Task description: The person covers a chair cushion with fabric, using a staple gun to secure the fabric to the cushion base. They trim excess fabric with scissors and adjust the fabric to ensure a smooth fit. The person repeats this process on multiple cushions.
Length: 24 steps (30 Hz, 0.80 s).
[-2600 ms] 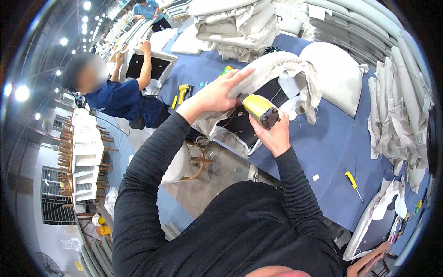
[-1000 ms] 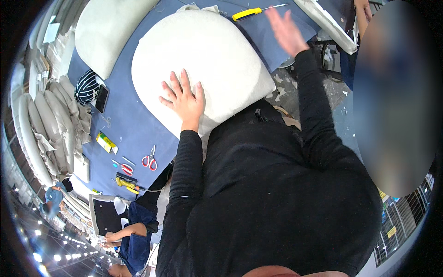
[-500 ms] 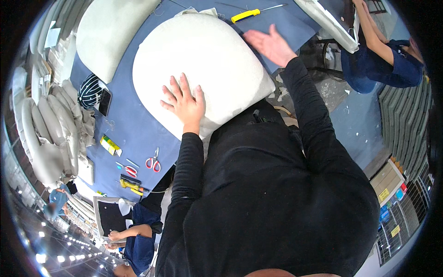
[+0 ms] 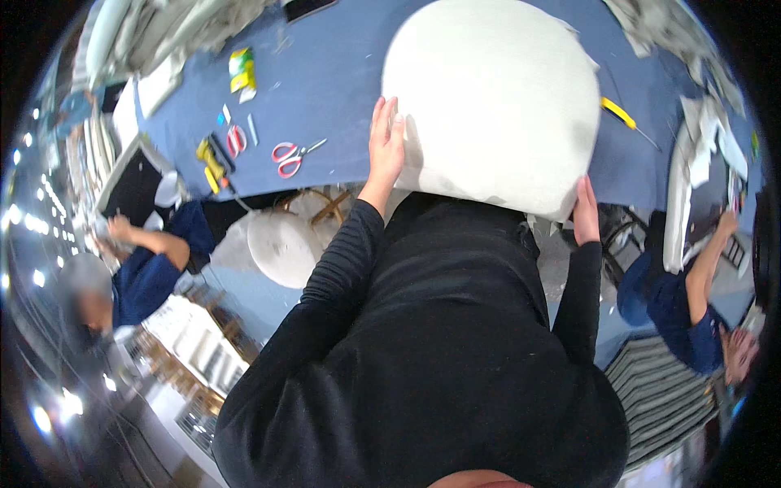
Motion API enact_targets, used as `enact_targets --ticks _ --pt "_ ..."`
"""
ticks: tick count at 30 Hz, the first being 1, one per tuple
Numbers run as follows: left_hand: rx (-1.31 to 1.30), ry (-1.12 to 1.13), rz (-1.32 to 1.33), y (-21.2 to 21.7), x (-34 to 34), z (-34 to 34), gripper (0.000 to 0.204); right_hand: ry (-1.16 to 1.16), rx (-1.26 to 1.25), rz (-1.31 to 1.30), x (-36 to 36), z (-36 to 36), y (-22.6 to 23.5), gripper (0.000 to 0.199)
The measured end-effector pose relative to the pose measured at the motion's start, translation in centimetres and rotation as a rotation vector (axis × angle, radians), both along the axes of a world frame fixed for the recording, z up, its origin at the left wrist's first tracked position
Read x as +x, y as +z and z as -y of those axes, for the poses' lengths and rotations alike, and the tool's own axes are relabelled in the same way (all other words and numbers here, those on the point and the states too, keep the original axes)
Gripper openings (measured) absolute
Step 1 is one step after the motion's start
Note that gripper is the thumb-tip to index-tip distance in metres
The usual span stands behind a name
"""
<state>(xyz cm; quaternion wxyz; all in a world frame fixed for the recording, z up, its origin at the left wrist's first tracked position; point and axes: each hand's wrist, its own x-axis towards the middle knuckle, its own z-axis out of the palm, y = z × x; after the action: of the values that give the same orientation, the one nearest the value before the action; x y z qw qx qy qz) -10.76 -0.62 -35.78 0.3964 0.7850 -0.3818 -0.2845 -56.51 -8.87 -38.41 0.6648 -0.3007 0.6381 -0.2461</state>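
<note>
A large cream-coloured padded chair seat [image 4: 492,98], rounded at its far side and straighter along the near side, lies on the blue-covered table at its near edge. Against its left side rests my left hand [image 4: 386,154], open, with the fingers stretched out. My right hand [image 4: 585,213] is at the near right corner, fingers extended along the edge, the palm partly turned out of sight. To the right of the seat lies a yellow-handled screwdriver [image 4: 620,112]. Red-handled scissors [image 4: 290,159] are on the table left of my left hand.
On the left of the table [image 4: 325,81] are red-handled snips [image 4: 236,141], a yellow power tool [image 4: 210,163] and a yellow-green packet [image 4: 242,71]. Cream covers [image 4: 179,32] are piled at far left. A round stool [image 4: 283,244] stands below. Co-workers sit at both sides.
My view has turned to the left. Both hands have moved: the left from the seat's top to its left side, the right from reaching beyond it to its near right corner.
</note>
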Motion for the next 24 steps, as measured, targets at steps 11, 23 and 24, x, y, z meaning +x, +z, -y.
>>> enact_targets --ticks 11,23,24 --pt "-0.136 0.468 -1.368 -4.0 9.7 -8.2 0.059 -0.703 -0.006 -0.464 2.4 -8.4 0.7 0.046" --pt "0.235 -0.361 -0.849 14.2 8.2 2.4 0.049 -0.674 0.020 0.349 8.9 -10.2 7.5 0.066" --pt "0.089 -0.505 -0.732 15.5 7.5 3.3 0.046 -0.708 -0.027 0.329 8.9 -9.6 9.1 0.064"
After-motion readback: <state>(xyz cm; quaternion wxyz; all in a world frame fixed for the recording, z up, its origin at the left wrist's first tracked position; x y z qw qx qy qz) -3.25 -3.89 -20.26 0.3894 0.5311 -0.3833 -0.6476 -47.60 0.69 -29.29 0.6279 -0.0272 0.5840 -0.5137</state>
